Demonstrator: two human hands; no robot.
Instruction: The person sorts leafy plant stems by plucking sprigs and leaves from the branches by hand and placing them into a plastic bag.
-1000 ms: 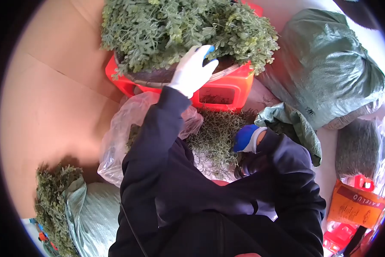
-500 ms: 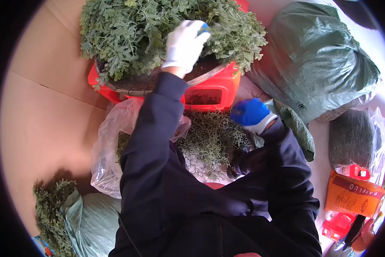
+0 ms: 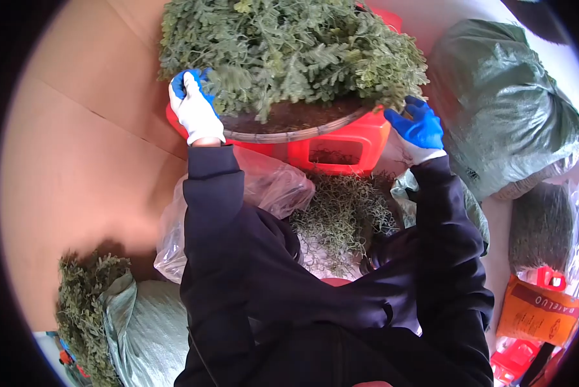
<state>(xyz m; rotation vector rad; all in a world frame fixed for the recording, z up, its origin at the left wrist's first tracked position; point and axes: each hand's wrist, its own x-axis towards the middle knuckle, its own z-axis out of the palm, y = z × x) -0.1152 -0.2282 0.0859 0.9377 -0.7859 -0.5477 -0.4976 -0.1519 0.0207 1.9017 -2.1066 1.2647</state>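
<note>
A heap of green leafy sprigs lies on a round woven tray that rests on a red plastic stool. My left hand, in a white glove with blue palm coating, is at the heap's left side. Its fingers are curled, with a blurred leafy sprig at the fingertips; part of the grip is hidden. By the right edge of the heap and tray, my right hand, gloved alike, has its fingers bent but apart and holds nothing I can see.
Thin green stems litter the floor below the stool, beside a clear plastic bag. A large green woven sack stands at right. An orange bag lies lower right. More foliage spills from a pale green sack at lower left.
My left hand has moved from the middle of the heap to its left side. My right hand has risen from above the floor stems to the tray's right edge. The view has shifted slightly.
</note>
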